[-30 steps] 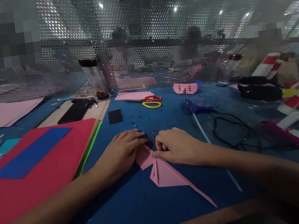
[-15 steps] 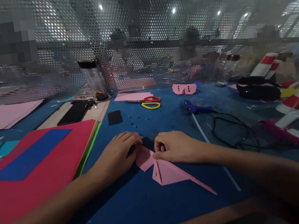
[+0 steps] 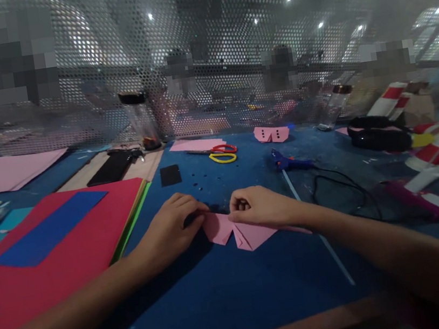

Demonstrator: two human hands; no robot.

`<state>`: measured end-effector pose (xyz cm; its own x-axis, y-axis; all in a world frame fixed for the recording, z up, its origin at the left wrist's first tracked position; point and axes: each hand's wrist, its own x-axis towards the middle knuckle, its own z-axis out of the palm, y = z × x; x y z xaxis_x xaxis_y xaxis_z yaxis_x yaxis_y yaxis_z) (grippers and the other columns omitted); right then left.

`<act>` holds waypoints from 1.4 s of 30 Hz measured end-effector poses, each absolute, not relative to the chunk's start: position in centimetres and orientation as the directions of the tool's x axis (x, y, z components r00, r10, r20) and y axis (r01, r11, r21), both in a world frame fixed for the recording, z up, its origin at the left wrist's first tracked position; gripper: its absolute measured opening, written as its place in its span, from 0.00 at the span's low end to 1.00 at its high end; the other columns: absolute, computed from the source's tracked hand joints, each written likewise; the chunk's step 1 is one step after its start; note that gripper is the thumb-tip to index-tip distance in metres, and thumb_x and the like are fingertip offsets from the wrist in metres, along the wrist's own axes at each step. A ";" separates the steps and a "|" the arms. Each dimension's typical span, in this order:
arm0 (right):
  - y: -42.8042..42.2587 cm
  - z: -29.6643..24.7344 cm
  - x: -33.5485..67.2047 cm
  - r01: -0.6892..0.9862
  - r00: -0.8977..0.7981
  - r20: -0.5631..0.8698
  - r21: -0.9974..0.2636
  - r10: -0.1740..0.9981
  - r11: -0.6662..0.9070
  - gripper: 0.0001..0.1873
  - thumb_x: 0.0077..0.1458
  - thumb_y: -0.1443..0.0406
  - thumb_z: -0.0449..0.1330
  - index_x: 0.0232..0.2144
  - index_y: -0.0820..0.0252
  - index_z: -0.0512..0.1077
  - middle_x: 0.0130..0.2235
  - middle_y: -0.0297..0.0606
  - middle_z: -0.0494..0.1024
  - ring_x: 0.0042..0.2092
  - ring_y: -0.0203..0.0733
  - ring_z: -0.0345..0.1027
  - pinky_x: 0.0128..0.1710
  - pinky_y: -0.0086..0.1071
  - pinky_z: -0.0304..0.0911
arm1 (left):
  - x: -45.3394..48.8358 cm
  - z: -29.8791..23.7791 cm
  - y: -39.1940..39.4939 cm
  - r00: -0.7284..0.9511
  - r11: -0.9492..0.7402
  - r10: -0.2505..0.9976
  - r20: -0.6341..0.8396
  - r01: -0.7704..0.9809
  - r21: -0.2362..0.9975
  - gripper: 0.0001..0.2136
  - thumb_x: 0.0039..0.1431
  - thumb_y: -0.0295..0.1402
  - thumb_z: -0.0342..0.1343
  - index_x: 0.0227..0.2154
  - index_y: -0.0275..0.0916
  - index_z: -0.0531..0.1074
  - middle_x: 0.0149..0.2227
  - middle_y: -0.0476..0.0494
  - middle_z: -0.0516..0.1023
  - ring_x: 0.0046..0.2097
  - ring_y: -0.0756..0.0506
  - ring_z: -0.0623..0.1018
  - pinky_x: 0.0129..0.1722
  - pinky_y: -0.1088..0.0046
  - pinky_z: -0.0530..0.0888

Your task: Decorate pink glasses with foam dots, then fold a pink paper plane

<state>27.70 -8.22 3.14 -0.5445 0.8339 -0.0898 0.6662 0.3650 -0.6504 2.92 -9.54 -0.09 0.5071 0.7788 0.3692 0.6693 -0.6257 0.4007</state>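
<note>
A folded pink paper piece [image 3: 235, 230] lies on the blue table [image 3: 229, 294] between my hands. My left hand [image 3: 171, 228] has its fingers curled and pinches the paper's left flap. My right hand [image 3: 258, 208] is closed in a pinch on the paper's upper middle fold, and its wrist covers the paper's right end. Both forearms reach in from the bottom corners.
A red sheet stack with a blue strip [image 3: 51, 248] lies left. Scissors [image 3: 220, 152], a black card [image 3: 170, 175], a phone [image 3: 110, 168], a blue glue gun [image 3: 290, 161] with black cable [image 3: 341, 191], another pink folded piece [image 3: 271, 134] and red-white models [image 3: 430, 151] sit behind. A perforated metal screen [image 3: 205, 63] closes the back.
The pink paper has turned: its long pointed tail, which stretched toward the lower right, now lies under my right wrist. Both hands stayed pinched on it and shifted slightly away.
</note>
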 end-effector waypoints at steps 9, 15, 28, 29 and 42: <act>-7.0 3.1 28.4 0.647 -0.565 -0.049 -0.645 0.824 0.406 0.08 0.56 0.61 0.61 0.35 0.58 0.79 0.36 0.37 0.82 0.37 0.39 0.73 0.35 0.29 0.61 | 3.0 0.6 -9.9 0.379 -0.502 0.864 0.331 0.692 0.519 0.08 0.63 0.37 0.55 0.36 0.43 0.78 0.37 0.45 0.80 0.44 0.40 0.75 0.44 0.63 0.71; -6.9 3.3 28.6 0.639 -0.541 0.012 -0.644 0.841 0.420 0.08 0.57 0.62 0.60 0.34 0.59 0.78 0.37 0.38 0.81 0.36 0.39 0.72 0.35 0.31 0.60 | 2.8 0.9 -9.7 0.189 -0.393 0.914 0.359 0.632 0.669 0.09 0.61 0.39 0.58 0.41 0.43 0.77 0.43 0.44 0.80 0.46 0.39 0.77 0.49 0.59 0.73; -7.5 2.8 27.4 0.402 -0.437 0.066 -0.878 0.897 0.260 0.11 0.58 0.60 0.62 0.36 0.62 0.76 0.36 0.37 0.79 0.39 0.39 0.70 0.41 0.33 0.63 | 3.0 0.9 -9.2 0.101 0.013 0.995 -0.005 -0.076 0.997 0.18 0.56 0.41 0.66 0.46 0.38 0.76 0.48 0.40 0.80 0.47 0.42 0.80 0.49 0.64 0.76; -7.7 2.7 27.1 0.381 -0.434 0.060 -0.892 0.899 0.243 0.10 0.58 0.60 0.62 0.36 0.62 0.75 0.36 0.36 0.78 0.38 0.39 0.70 0.41 0.32 0.63 | 3.1 1.0 -9.4 0.134 0.047 0.990 -0.034 -0.095 0.994 0.16 0.56 0.41 0.66 0.43 0.38 0.77 0.45 0.40 0.81 0.45 0.43 0.80 0.47 0.66 0.77; -9.6 1.6 25.5 0.276 -0.550 -0.083 -0.957 0.831 0.088 0.12 0.54 0.58 0.67 0.34 0.61 0.73 0.31 0.32 0.74 0.31 0.34 0.68 0.30 0.28 0.64 | 4.3 1.7 -10.7 0.180 0.098 0.979 -0.092 -0.024 0.995 0.11 0.50 0.39 0.68 0.25 0.37 0.74 0.24 0.51 0.71 0.26 0.51 0.68 0.24 0.77 0.64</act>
